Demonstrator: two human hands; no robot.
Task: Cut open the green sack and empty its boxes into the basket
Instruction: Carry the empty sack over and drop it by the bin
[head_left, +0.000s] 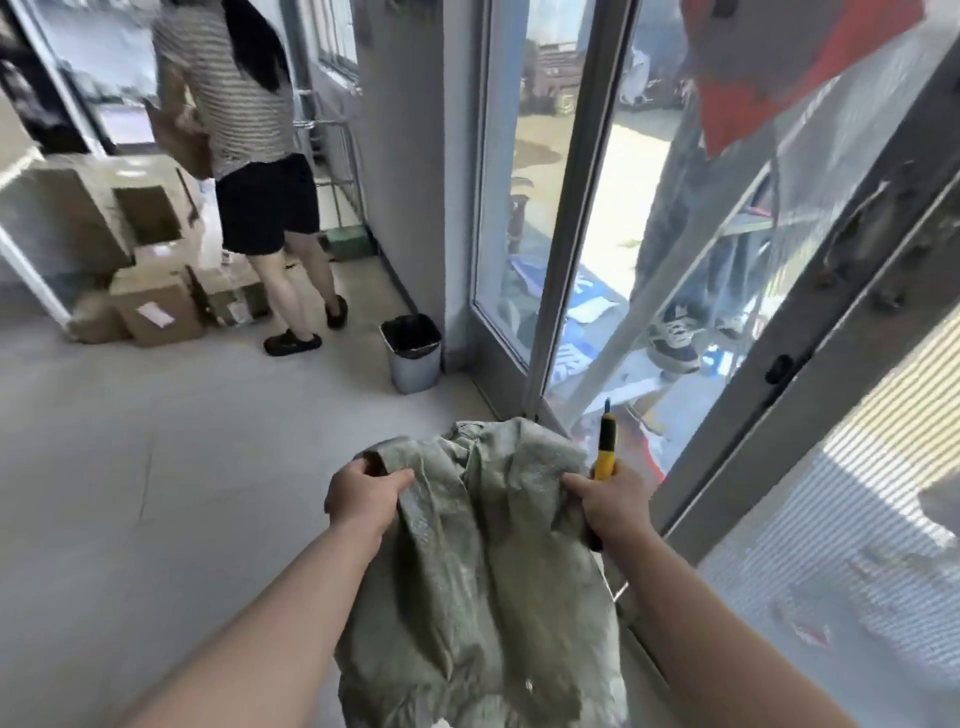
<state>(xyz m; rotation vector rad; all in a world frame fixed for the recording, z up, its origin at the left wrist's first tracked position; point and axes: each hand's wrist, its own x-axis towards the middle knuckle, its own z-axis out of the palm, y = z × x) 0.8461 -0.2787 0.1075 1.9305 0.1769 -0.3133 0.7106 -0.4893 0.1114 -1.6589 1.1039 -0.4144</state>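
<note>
A crumpled green woven sack (483, 561) hangs in front of me, low in the middle of the head view. My left hand (363, 493) grips its upper left edge. My right hand (605, 501) pinches the sack's upper right edge and also holds a yellow-handled utility knife (604, 452), its tip pointing up. The sack looks limp; I see no boxes in it. No basket shows in this view.
A small grey bin (413, 351) with a black liner stands by the door frame. Cardboard boxes (156, 306) are stacked at the left, with a person (249, 156) standing beside them. An open glass door (587, 208) is right ahead. Grey floor (156, 467) spreads to the left.
</note>
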